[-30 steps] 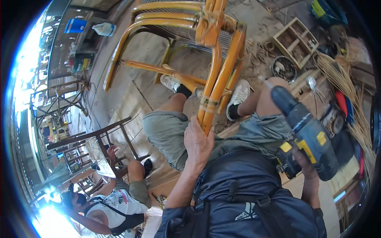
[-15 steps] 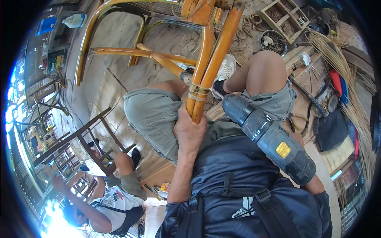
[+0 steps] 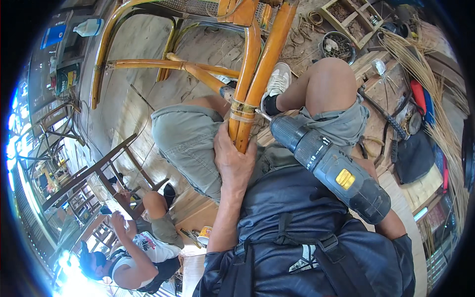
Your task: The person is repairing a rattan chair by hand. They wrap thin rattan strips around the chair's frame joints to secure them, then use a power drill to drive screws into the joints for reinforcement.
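Observation:
My left hand (image 3: 232,161) is wrapped round the lower ends of two joined, varnished rattan poles (image 3: 251,81) of a chair frame. Strips of rattan binding (image 3: 242,113) tie the poles together just above my fingers. A dark cordless drill (image 3: 329,166) with a yellow patch lies slantwise before my body, its bit (image 3: 262,114) pointing at the bound joint from the right. Whether the tip touches the pole I cannot tell. My right hand (image 3: 366,166) is behind the drill, gripping it, with most of the fingers hidden.
At the far right stand a divided wooden box (image 3: 349,20) and a round tin of scraps (image 3: 338,47). Long rattan strands (image 3: 420,74) and a hammer (image 3: 383,114) lie at the right. Another person (image 3: 143,252) works at the lower left beside a dark wooden frame (image 3: 106,183).
The chair frame and the drill have shifted slightly left, and the bit is nearer the bound joint. The other person's head and arm have moved.

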Action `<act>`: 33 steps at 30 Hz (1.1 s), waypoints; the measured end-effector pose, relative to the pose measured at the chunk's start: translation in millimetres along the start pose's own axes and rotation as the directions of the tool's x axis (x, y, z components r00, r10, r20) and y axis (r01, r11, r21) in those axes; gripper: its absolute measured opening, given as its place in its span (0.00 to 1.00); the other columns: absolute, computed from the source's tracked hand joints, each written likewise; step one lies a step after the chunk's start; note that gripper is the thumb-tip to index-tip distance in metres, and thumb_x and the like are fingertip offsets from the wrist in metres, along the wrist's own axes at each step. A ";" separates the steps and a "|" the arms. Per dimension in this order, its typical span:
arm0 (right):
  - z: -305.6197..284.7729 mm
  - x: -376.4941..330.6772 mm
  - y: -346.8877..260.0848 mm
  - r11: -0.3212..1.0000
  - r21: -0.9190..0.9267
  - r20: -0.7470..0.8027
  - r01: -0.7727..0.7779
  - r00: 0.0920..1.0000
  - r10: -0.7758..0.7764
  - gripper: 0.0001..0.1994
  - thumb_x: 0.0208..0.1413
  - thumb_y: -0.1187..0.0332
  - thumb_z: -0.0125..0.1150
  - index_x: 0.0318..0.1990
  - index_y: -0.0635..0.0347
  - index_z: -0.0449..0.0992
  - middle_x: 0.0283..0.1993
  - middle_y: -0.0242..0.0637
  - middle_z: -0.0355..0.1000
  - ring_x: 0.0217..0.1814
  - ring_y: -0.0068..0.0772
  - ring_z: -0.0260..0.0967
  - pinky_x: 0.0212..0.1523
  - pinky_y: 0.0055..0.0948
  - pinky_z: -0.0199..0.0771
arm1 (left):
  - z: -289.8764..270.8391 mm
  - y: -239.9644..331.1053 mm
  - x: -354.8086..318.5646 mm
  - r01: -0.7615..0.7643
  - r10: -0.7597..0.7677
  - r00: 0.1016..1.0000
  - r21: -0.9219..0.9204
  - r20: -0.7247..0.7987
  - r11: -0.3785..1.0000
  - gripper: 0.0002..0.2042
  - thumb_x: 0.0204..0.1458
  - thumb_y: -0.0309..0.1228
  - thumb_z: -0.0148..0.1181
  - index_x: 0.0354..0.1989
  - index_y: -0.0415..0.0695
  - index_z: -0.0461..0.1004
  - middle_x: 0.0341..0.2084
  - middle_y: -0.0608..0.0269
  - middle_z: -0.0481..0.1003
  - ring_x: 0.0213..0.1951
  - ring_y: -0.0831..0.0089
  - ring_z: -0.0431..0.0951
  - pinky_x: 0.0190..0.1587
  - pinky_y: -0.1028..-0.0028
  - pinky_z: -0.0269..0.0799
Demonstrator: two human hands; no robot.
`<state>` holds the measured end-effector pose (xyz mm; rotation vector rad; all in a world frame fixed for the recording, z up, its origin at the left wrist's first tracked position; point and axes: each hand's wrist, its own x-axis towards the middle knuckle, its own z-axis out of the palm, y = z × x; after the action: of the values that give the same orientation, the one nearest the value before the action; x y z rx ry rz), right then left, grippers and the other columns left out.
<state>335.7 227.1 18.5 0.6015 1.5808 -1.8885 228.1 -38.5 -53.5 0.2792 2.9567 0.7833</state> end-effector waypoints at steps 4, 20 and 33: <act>2.7 1.4 -0.9 0.974 0.225 0.043 -0.022 0.999 0.013 0.28 0.50 0.69 0.66 0.59 0.69 0.67 0.47 0.35 0.74 0.46 0.20 0.71 0.49 0.18 0.71 | -28.7 16.5 -17.1 -0.261 0.259 0.965 0.215 0.037 0.941 0.36 0.46 0.41 0.65 0.58 0.32 0.59 0.56 0.43 0.62 0.61 0.51 0.61 0.63 0.59 0.55; 12.7 9.4 -7.4 0.752 -0.620 0.057 0.223 0.969 -0.240 0.20 0.47 0.65 0.63 0.48 0.59 0.71 0.31 0.37 0.72 0.30 0.38 0.74 0.27 0.31 0.73 | -1.9 87.8 -11.2 0.829 0.317 0.517 -0.372 0.795 -0.417 0.44 0.40 0.63 0.63 0.57 0.39 0.63 0.55 0.55 0.67 0.55 0.65 0.68 0.60 0.62 0.61; 9.2 4.1 6.4 0.793 -0.585 0.038 0.171 0.982 -0.184 0.15 0.46 0.68 0.63 0.42 0.58 0.72 0.31 0.35 0.70 0.29 0.39 0.72 0.26 0.33 0.72 | -2.6 87.4 -9.6 0.842 0.237 0.464 -0.342 0.854 -0.417 0.46 0.36 0.60 0.69 0.56 0.35 0.63 0.57 0.44 0.65 0.63 0.56 0.61 0.64 0.56 0.57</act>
<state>337.5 216.7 12.9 0.1987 2.1636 -1.3815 251.0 32.9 -7.7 -0.6195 0.5226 1.8746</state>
